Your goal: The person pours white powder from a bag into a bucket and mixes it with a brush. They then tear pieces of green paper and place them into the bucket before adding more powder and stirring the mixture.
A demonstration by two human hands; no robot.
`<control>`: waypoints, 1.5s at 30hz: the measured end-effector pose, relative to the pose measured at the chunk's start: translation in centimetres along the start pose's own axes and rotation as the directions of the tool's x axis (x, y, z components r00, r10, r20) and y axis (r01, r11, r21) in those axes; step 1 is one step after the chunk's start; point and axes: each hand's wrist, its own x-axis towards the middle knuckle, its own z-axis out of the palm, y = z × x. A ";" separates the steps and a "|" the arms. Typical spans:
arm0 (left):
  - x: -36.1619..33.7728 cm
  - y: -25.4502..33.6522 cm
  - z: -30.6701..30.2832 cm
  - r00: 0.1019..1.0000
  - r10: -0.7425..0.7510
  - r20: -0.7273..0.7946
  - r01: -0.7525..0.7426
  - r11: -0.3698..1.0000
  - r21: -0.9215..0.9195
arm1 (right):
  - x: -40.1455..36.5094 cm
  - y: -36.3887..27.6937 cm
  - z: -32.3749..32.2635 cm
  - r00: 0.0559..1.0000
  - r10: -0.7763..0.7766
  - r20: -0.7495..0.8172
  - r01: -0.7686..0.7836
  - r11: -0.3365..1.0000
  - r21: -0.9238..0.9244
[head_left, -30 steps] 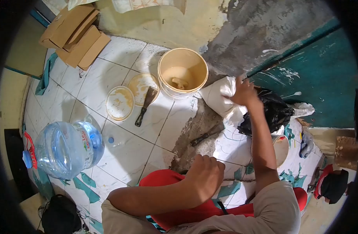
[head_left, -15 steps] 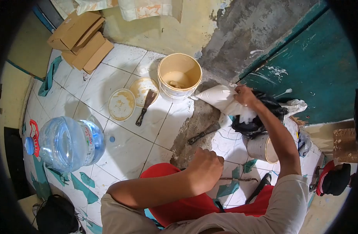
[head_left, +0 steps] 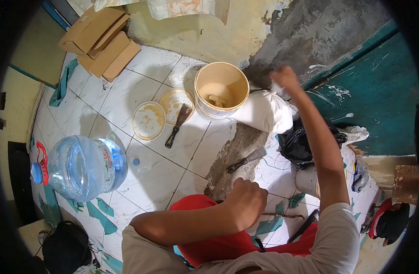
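Note:
My right hand [head_left: 285,80] is closed round the gathered neck of a full white plastic bag [head_left: 259,112], which sits on the floor against a white bucket [head_left: 210,108]. Inside that bucket is cream-coloured paste with a lump in it. My left hand [head_left: 247,201] is curled into a loose fist near my red-clothed knee, with nothing visible in it. Just beyond it lies a putty knife [head_left: 247,160] on the broken floor patch. Another putty knife [head_left: 178,125] rests partly on one of two paste-smeared lids [head_left: 149,121].
A large water bottle [head_left: 81,166] lies at the left near a blue cap [head_left: 136,161]. Cardboard boxes [head_left: 100,41] stand by the wall. On the right are a black plastic bag [head_left: 298,148], a second bucket [head_left: 306,180] and a green door [head_left: 369,100]. Green scraps [head_left: 269,225] litter the tiles.
My right hand has risen with the white bag's neck. The bag, earlier slanting from the hand beside the black bag, now sits upright-necked next to the bucket. My left hand stays curled.

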 end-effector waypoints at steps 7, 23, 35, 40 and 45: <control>0.1 0.3 -0.2 0.997 0.070 -0.022 -0.070 0.997 0.017 | -3.1 -15.9 10.8 0.810 -0.027 0.586 0.287 0.890 -0.355; 3.8 -12.9 -2.4 0.379 -0.630 -0.678 0.470 0.762 -0.445 | -6.3 -16.8 0.7 0.870 -0.139 0.473 0.394 0.773 -0.497; 10.8 -19.2 1.2 0.324 -0.945 -0.033 0.125 0.078 -0.989 | -15.4 -6.7 -2.2 0.914 -0.169 0.368 0.259 0.943 -0.211; 9.5 -14.7 -0.6 0.454 -0.846 -0.281 0.268 0.431 -0.862 | -19.0 -3.4 -5.2 0.903 -0.188 0.385 0.214 0.976 -0.025; 8.1 -6.8 -4.8 0.601 -0.713 -0.361 0.361 0.645 -0.673 | -25.0 -2.7 -14.5 0.899 -0.301 0.319 0.217 0.937 0.273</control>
